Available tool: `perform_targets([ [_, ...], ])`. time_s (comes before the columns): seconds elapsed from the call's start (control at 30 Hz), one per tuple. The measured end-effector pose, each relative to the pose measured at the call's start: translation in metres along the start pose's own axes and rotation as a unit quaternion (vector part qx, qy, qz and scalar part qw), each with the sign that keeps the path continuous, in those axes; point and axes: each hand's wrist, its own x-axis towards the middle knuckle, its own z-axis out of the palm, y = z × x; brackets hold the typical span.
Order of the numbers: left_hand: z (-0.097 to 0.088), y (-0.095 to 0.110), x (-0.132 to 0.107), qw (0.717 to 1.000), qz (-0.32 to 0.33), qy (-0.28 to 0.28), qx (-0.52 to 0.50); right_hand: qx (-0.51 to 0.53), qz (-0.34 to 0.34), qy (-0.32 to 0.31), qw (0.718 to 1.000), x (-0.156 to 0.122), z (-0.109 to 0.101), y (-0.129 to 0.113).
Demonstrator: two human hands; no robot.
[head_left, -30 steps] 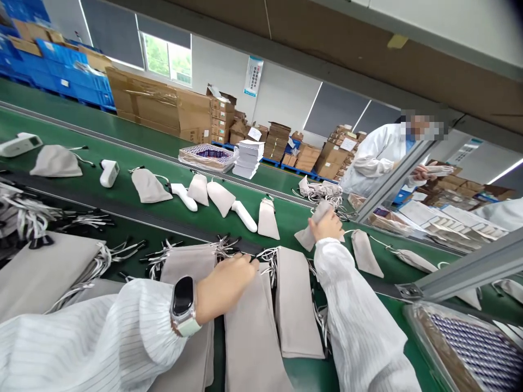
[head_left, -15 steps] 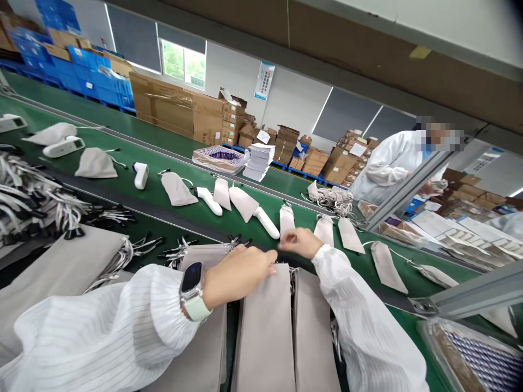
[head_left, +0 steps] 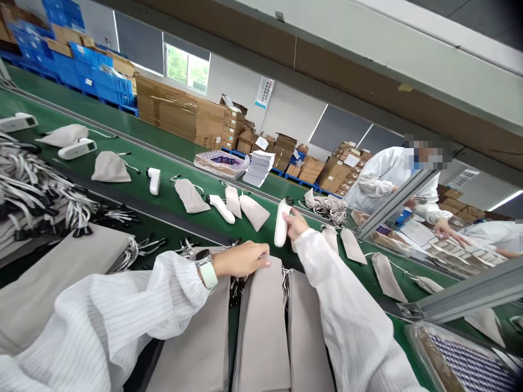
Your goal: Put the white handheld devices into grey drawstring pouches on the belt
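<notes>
My right hand (head_left: 295, 224) grips a white infrared thermometer (head_left: 280, 227) with a dark head, held up over the green conveyor belt (head_left: 196, 226). My left hand (head_left: 245, 258) is closed at the top edge of a grey drawstring pouch (head_left: 267, 321), thumb and fingers pinching it. That pouch lies uppermost on a flat stack, between a left stack (head_left: 196, 332) and a right stack (head_left: 308, 332) of like pouches. Ahead on the belt lie another white thermometer (head_left: 221, 209) and a loose grey pouch (head_left: 254, 211).
Bundled pouches with white cords (head_left: 36, 190) are heaped at left. A metal post (head_left: 461, 294) slants up at right, beside a plastic-lined box (head_left: 461, 354). A shelf beam (head_left: 347, 87) crosses overhead. A co-worker in white (head_left: 379, 171) stands across the belt.
My right hand has picked up the white thermometer from the belt and raised it. My left hand stays at the top of the middle stack. The view has shifted slightly.
</notes>
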Motion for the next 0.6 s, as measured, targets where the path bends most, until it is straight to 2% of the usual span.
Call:
perform_targets([
  [0.07, 0.004, -0.002, 0.002, 1.000, 0.006, 0.010, -0.009, 0.144, -0.021, -0.007, 0.989, -0.022, -0.018, -0.010],
  [0.13, 0.006, 0.000, 0.004, 0.999, 0.027, 0.030, -0.024, 0.302, -0.033, -0.020, 0.952, -0.041, -0.030, -0.021],
  [0.2, 0.006, 0.004, 0.004, 0.996, 0.052, 0.062, -0.036, 0.388, -0.017, -0.046, 0.920, -0.055, -0.034, -0.029],
  [0.27, 0.005, 0.009, 0.004, 0.992, 0.063, 0.106, -0.040, 0.414, 0.028, -0.091, 0.905, -0.064, -0.032, -0.032],
  [0.33, 0.003, 0.013, 0.004, 0.985, 0.055, 0.158, -0.038, 0.402, 0.072, -0.165, 0.898, -0.071, -0.025, -0.032],
  [0.4, 0.002, 0.014, 0.005, 0.977, 0.043, 0.203, -0.035, 0.359, 0.090, -0.248, 0.895, -0.079, -0.014, -0.030],
  [0.47, 0.000, 0.012, 0.006, 0.975, 0.037, 0.217, -0.034, 0.290, 0.088, -0.303, 0.903, -0.085, -0.005, -0.029],
  [0.5, -0.001, 0.011, 0.006, 0.975, 0.031, 0.218, -0.030, 0.254, 0.079, -0.301, 0.915, -0.086, -0.003, -0.027],
  [0.53, -0.002, 0.011, 0.006, 0.974, 0.019, 0.224, -0.024, 0.219, 0.063, -0.271, 0.935, -0.086, -0.004, -0.026],
  [0.57, -0.004, 0.012, 0.005, 0.973, -0.003, 0.228, -0.019, 0.182, 0.037, -0.208, 0.960, -0.084, -0.007, -0.023],
  [0.6, -0.006, 0.015, 0.003, 0.975, -0.033, 0.219, -0.020, 0.142, 0.006, -0.118, 0.983, -0.080, -0.014, -0.018],
])
